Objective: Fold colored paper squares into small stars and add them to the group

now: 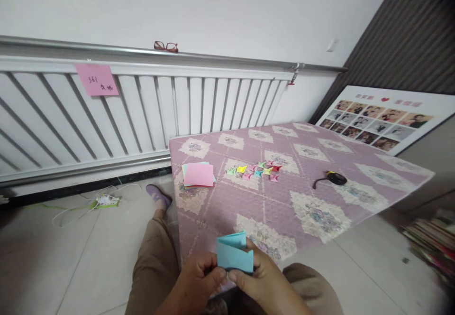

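A folded sheet of light blue paper [234, 256] is held low over the near edge of the table. My left hand [203, 277] pinches its lower left side, the thumb along the bottom edge. On the right side my right hand [261, 274] grips the same paper, its thumb close to the other thumb. The paper's top stands apart in layers, with a gap between them. Beyond it lie several small folded paper pieces [258, 173] in green, yellow, pink, blue and red. To their left sits a stack of coloured paper sheets [199, 174], pink on top.
A patterned pink cloth covers the table [277, 201]. A black and yellow tape measure [336, 178] lies on its right part. Behind stand a white radiator [199, 101] and a photo board [377, 115]. A power strip [107, 201] with cables lies on the floor.
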Motion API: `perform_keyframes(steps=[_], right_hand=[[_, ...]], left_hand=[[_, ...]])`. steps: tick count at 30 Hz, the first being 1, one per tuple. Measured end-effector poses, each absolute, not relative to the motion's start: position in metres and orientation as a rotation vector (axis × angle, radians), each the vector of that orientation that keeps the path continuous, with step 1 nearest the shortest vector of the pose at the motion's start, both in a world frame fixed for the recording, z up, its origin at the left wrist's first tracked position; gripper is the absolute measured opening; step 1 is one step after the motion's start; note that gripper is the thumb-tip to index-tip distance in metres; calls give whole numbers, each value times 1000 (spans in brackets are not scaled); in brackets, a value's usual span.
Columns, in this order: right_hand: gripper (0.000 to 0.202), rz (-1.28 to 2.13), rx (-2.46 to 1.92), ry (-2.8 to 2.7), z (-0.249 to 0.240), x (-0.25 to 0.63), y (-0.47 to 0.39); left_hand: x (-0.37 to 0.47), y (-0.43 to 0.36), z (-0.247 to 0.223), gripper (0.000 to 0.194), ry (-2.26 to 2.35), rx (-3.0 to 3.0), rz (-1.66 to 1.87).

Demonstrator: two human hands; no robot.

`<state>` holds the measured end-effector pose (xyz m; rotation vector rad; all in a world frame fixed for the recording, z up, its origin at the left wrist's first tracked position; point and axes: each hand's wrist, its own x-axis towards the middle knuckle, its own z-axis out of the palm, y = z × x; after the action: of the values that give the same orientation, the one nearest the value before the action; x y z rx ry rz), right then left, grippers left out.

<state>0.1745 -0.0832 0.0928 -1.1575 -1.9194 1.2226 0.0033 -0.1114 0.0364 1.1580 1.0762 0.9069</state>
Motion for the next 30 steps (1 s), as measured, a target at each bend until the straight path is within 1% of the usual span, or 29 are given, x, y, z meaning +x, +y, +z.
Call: perform_keyframes(steps=[3,7,17,21,25,30], right_hand=[[19,1157,-1203,-1869,90,174,-83],[24,1104,-1224,-1807,88,171,-81],[32,1191,-1312,-1610,71,165,-82],[32,1167,-1327,-1621,73,163,-82],[28,1082,-1307,-1705,72,163,-81],[24,1035,-1272,-1745,77,161,-83]], left_hand=[[3,-111,41,19,1128,1177,897],[4,-110,42,23,1164,1122,888],[9,-109,47,22,1242,1049,919],[8,-109,49,23,1233,1050,950],[4,-107,46,19,1096,1057,948],[2,-106,34,30,1103,1008,947]])
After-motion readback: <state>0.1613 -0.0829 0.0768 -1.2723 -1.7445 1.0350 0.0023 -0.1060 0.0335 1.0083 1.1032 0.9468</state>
